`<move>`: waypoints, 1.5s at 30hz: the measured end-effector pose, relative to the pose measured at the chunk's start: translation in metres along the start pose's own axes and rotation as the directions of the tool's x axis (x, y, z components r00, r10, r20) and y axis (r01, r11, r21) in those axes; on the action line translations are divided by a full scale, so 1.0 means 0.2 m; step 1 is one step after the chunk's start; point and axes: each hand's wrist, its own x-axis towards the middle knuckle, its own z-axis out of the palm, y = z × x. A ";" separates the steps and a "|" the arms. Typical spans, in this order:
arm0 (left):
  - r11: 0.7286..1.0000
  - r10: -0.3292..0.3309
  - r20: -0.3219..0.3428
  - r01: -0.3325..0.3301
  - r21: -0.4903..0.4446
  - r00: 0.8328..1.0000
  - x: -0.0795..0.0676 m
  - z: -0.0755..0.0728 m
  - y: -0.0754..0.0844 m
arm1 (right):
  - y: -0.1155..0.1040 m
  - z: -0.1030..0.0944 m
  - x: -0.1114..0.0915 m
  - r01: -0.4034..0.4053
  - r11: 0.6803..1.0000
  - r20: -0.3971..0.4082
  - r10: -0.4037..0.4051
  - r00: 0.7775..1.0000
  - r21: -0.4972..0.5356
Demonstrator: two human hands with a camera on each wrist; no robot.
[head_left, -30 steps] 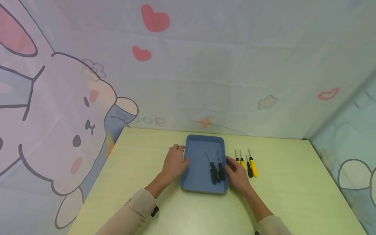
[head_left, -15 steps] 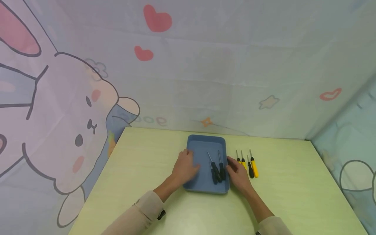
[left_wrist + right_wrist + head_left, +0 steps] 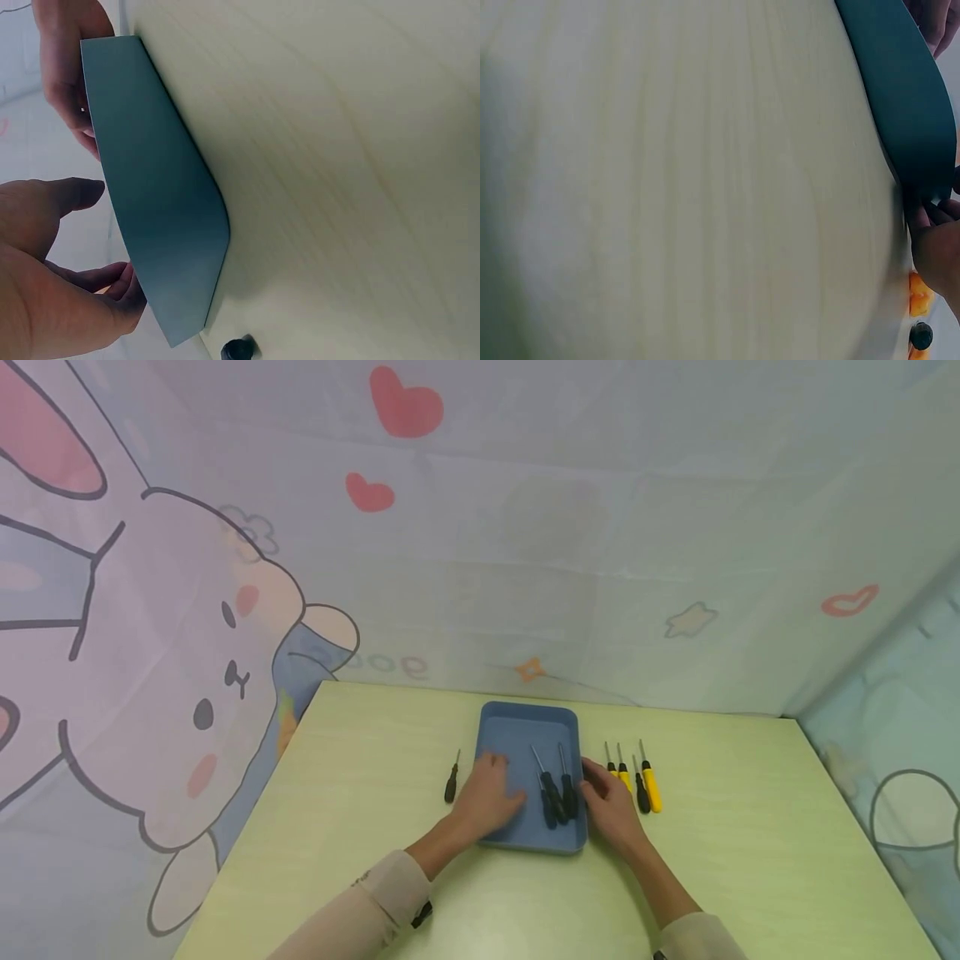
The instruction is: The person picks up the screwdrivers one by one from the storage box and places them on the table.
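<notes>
A blue tray [image 3: 517,733] stands on the table with three black-handled screwdrivers [image 3: 553,797] lying in its right half. My left hand [image 3: 487,797] is over the tray's left side, thumb apart from the fingers. Nothing shows between them in the left wrist view, where the hand [image 3: 67,292] is beside the tray wall [image 3: 150,172]. At the tray's right edge, my right hand [image 3: 613,810] holds the rim. The right wrist view has its fingers against the tray's outer wall [image 3: 911,105]. A lone black screwdriver [image 3: 452,783] lies on the table left of the tray.
Right of the tray lie several screwdrivers, among them a yellow one [image 3: 651,789] and a black one [image 3: 642,793]; my right hand partly covers the nearest. A printed cloth [image 3: 525,543] hangs behind the pale green table [image 3: 735,827].
My left hand has moved right, from the tray's left edge to over its inside, uncovering the black screwdriver on the left. The right hand stays at the right edge.
</notes>
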 end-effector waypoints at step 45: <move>0.999 -0.017 0.062 0.015 0.030 0.998 0.05 0.20 0.14 | -0.02 0.00 -0.01 0.019 1.000 0.006 -0.019 1.000 0.016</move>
